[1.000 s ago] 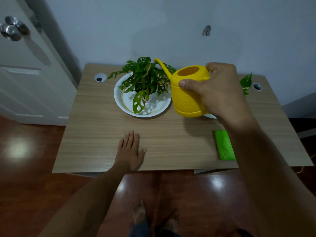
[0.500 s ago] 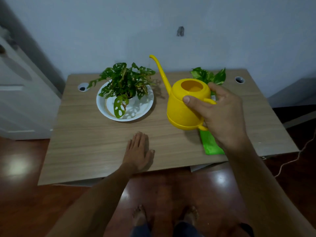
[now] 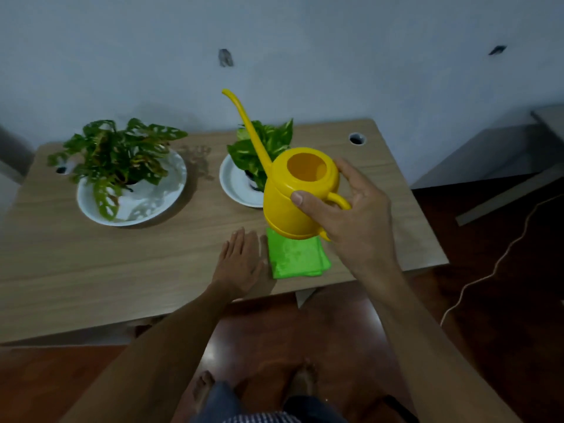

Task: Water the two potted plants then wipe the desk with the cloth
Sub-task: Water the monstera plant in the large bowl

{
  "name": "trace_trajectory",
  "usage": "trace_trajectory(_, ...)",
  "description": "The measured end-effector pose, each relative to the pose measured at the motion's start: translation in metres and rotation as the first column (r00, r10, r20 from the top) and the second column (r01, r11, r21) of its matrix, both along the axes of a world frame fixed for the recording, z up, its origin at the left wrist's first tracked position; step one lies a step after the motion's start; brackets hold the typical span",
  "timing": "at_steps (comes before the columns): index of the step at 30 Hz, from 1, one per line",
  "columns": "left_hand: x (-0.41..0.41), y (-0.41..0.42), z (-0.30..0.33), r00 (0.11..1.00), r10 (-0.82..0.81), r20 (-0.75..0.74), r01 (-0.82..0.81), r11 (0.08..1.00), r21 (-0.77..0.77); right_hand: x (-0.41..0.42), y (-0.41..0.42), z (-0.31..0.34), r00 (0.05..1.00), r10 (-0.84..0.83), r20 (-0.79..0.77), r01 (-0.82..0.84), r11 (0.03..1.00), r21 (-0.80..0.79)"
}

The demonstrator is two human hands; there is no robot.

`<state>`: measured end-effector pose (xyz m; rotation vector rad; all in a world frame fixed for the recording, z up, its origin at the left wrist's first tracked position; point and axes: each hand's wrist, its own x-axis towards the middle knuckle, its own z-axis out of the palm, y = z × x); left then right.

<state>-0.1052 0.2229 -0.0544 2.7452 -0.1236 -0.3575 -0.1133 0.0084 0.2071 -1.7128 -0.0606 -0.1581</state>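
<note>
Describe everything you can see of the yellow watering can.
The watering can is bright yellow, smooth, plastic-looking, with a rounded barrel body, a round open top showing an orange-tinted inside, a ridge near the base, a loop handle and a long thin spout curving at its tip. It is held roughly upright above the desk, over the green cloth, spout rising up-left across the right-hand plant. The right hand grips it at the handle, thumb on the body. Any water inside cannot be made out.

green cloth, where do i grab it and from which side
Pinch the green cloth at its near edge, coming from the desk's front. It lies flat and folded there, while the watering can in the right hand covers its far end.
</note>
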Motion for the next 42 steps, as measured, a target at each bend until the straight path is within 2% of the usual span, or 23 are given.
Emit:
trace_trajectory(4, 0.018, -0.058, 0.006, 0.999, -0.035, -0.012, 0.035, 0.999, -0.001, 0.007, -0.051, -0.012, 1.0, -0.019, -0.004, 0.019, 0.999, -0.027)
trace_trajectory(10, 0.048, -0.117, 0.008, 0.987, -0.157, -0.019, 0.157, 0.988, 0.013, 0.018, -0.105, -0.05, 0.989, -0.136, -0.053, 0.133, 0.99, -0.053)
trace_trajectory(14, 0.062, -0.145, 0.006, 0.97, -0.242, -0.004, 0.242, 0.97, 0.011, 0.024, -0.126, -0.082, 0.963, -0.236, -0.131, 0.228, 0.971, -0.072)
trace_trajectory(19, 0.078, -0.173, -0.003, 0.961, -0.277, -0.02, 0.278, 0.96, 0.021, 0.029, -0.147, -0.114, 0.933, -0.344, -0.107, 0.335, 0.938, -0.09)
trace_trajectory(23, 0.087, -0.188, -0.019, 0.949, -0.31, -0.051, 0.312, 0.95, 0.018, 0.035, -0.158, -0.144, 0.902, -0.407, -0.146, 0.397, 0.913, -0.089)
trace_trajectory(30, 0.09, -0.206, -0.049, 0.947, -0.32, 0.027, 0.322, 0.945, -0.064, 0.049, -0.177, -0.188, 0.894, -0.398, -0.206, 0.386, 0.917, -0.097)
trace_trajectory(42, 0.087, -0.21, -0.063, 0.958, -0.273, 0.085, 0.276, 0.961, -0.026, 0.061, -0.193, -0.227, 0.897, -0.374, -0.236, 0.36, 0.928, -0.1)
